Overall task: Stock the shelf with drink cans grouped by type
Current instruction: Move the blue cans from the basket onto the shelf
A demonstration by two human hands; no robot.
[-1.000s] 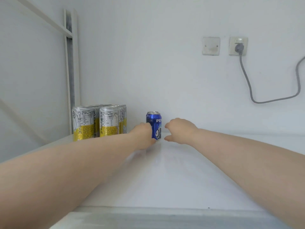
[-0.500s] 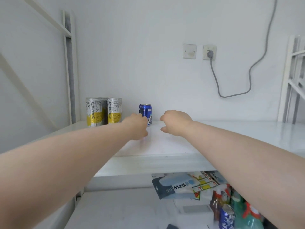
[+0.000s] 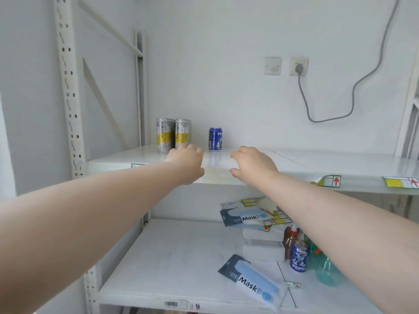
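Observation:
A blue Pepsi can point(image 3: 215, 139) stands upright at the back of the upper white shelf point(image 3: 340, 164). To its left stand silver-and-yellow cans point(image 3: 173, 135) in a group by the wall. My left hand point(image 3: 186, 162) and my right hand point(image 3: 251, 163) hover over the shelf's front edge, in front of the blue can and apart from it. Both hands hold nothing, with fingers loosely curled. A second blue Pepsi can point(image 3: 298, 256) stands on the lower shelf point(image 3: 176, 264) at the right.
The lower shelf also carries two mask packs point(image 3: 254, 282), white boxes point(image 3: 263, 245), a brown bottle point(image 3: 289, 241) and green bottles point(image 3: 326, 268). A slotted upright post point(image 3: 68, 87) stands at the left. A grey cable point(image 3: 328, 100) hangs from a wall socket.
Both hands have drawn back from the blue can toward the shelf's front edge. The view has pulled away and tilted down, bringing the lower shelf into sight.

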